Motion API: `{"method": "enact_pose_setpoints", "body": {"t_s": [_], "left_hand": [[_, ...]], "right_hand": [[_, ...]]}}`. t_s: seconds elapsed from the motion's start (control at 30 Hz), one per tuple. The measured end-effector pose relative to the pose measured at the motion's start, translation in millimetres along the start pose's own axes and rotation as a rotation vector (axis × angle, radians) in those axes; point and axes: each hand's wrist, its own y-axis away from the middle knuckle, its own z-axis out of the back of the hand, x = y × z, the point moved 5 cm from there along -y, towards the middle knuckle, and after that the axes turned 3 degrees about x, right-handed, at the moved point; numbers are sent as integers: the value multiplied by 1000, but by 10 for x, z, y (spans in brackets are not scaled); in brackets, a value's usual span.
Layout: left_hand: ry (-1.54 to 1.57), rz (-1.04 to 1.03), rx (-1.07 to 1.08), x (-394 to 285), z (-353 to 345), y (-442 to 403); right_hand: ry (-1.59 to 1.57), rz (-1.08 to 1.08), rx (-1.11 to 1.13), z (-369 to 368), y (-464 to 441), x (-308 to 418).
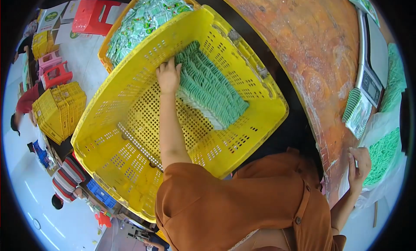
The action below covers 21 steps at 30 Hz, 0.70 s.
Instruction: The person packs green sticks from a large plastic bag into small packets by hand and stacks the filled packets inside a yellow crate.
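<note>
A large yellow perforated basket (134,181) holds rows of stacked green-and-white packets (212,84) along one side. My left hand (169,77) reaches into it, fingers slightly apart beside the upper left edge of the rows, with nothing visible in its grasp. At the right, my right hand (359,166) has its fingers drawn together around something small and pale, too small to name. Near that hand are a bag of green strips (383,158) and a small stack of green-and-white packets (357,112).
A digital scale (372,73) stands on the orange-brown table (303,47). Beyond the basket is a crate of small green packets (141,30). Farther left are yellow crates (60,110), red stools (56,75) and a person in a striped shirt (68,176).
</note>
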Motion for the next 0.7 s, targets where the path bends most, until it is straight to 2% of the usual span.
{"method": "enact_pose_setpoints", "body": {"t_s": [0.07,0.1,0.17,0.2,0.27,0.37,0.47,0.5,0.6,0.67,0.7], "left_hand": [[251,184,-259,92,272,128],[311,491,-267,229,202,337],[858,848,-524,322,-213,775],[854,842,-525,280,-311,873],[968,998,-398,180,-542,1012],[1107,1072,-405,-124,-545,843],[1183,1149,-381,-189,-886,810],[1253,1120,-455,-225,-912,768],[1241,1118,-374,-203,-939,810],[1228,1187,-302,-203,-769,845],[841,944,-395,-129,-578,811]], "right_hand": [[7,6,-22,28,16,-23],[8,0,-28,39,33,-46],[-1,-46,-38,45,89,-92],[-6,-48,-42,34,82,-91],[-9,-46,-6,-6,56,-74],[20,-27,-3,-3,56,-54],[15,-9,-11,-12,40,-59],[13,-15,-11,-24,24,-57],[-18,-3,31,-72,-34,-3],[-17,42,16,-61,-74,44],[-18,21,24,-53,-53,39]]}}
